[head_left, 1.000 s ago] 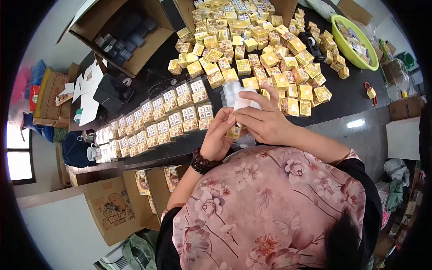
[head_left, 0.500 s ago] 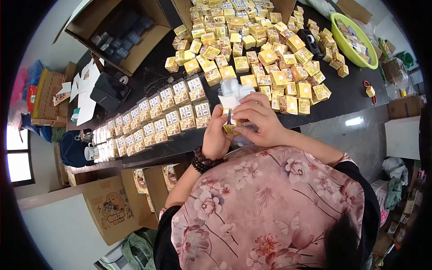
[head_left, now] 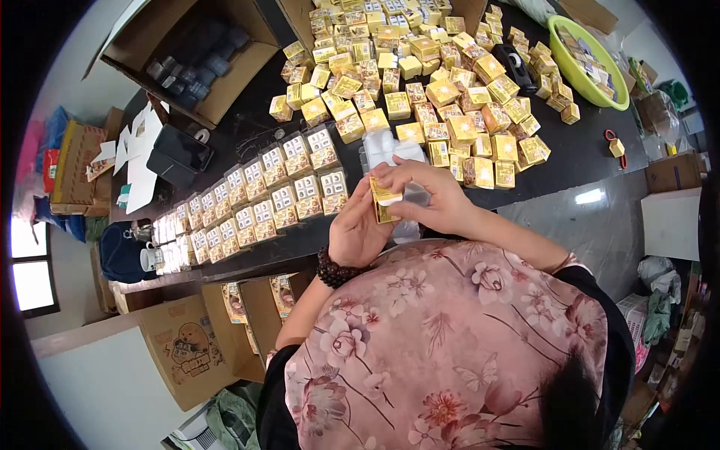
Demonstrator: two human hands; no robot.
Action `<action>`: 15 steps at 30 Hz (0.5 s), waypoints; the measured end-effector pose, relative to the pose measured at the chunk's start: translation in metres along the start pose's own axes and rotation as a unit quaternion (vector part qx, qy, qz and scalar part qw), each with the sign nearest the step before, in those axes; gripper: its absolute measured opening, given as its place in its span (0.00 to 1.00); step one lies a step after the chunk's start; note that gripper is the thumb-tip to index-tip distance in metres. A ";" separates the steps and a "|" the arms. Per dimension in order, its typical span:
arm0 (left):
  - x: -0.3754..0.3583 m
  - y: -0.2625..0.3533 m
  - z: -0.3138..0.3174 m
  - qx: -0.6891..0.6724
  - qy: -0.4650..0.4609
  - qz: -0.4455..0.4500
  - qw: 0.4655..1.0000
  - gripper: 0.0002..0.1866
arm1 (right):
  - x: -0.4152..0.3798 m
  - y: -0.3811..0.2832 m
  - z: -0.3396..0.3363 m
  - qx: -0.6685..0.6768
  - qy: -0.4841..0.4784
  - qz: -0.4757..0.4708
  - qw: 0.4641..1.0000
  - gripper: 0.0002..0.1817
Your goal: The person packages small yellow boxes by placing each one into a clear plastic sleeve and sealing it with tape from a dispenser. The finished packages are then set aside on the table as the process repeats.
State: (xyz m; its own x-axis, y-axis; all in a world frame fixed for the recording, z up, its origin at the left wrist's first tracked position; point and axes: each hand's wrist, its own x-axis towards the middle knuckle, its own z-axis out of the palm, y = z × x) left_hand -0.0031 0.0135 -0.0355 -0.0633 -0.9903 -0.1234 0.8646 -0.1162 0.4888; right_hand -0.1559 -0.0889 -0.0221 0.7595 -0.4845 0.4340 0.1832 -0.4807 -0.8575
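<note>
A small yellow box (head_left: 382, 204) is held between my two hands in front of my chest. My left hand (head_left: 357, 229) supports it from the left, palm turned up. My right hand (head_left: 435, 196) reaches over from the right, its fingers on the box's top end and its thumb near the middle. A white piece shows on the box under the right fingers. Clear plastic trays (head_left: 381, 148) lie on the table just beyond my hands. Left of them, packs with white tops (head_left: 283, 197) stand in two long rows. Many loose yellow boxes (head_left: 461, 129) are heaped beyond.
An open carton (head_left: 247, 75) holding clear plastic pieces stands at the back left, near a dark tablet (head_left: 180, 154). A green basket (head_left: 592, 64), a black tape dispenser (head_left: 514, 67) and red-handled scissors (head_left: 622, 159) are at the right. Another carton (head_left: 180, 346) sits below the table.
The box has turned so that its long yellow side shows. The raised white flap is no longer visible above it. My left hand has opened flatter, and the view has shifted slightly.
</note>
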 end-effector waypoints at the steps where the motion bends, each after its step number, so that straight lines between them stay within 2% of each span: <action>1: 0.000 -0.002 -0.001 0.012 -0.007 0.007 1.000 0.25 | 0.000 0.003 0.002 0.001 0.000 0.001 1.000 0.07; 3: 0.001 -0.004 -0.002 0.023 -0.014 0.013 1.000 0.25 | 0.000 0.010 0.009 0.152 0.058 0.078 0.984 0.06; 7: 0.004 -0.003 -0.003 0.059 -0.027 0.025 0.998 0.26 | 0.002 0.012 0.005 0.205 0.079 0.120 0.968 0.08; 9: 0.004 -0.003 -0.007 0.075 -0.022 0.026 0.997 0.27 | 0.002 0.011 -0.004 0.084 0.001 0.065 0.994 0.08; 13: 0.004 -0.004 -0.005 0.054 0.030 0.015 0.998 0.25 | -0.004 0.014 -0.001 0.009 -0.004 0.001 1.000 0.12; 15: 0.007 -0.004 -0.011 0.042 0.047 0.012 0.998 0.25 | -0.006 0.011 0.006 -0.044 0.018 -0.020 0.999 0.19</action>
State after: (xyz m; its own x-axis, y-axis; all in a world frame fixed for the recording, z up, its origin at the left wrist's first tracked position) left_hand -0.0020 0.0081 -0.0477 0.0077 -0.9821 -0.1880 0.8201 -0.1014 0.5632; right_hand -0.1548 -0.0867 -0.0362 0.7294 -0.4885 0.4789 0.1567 -0.5621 -0.8121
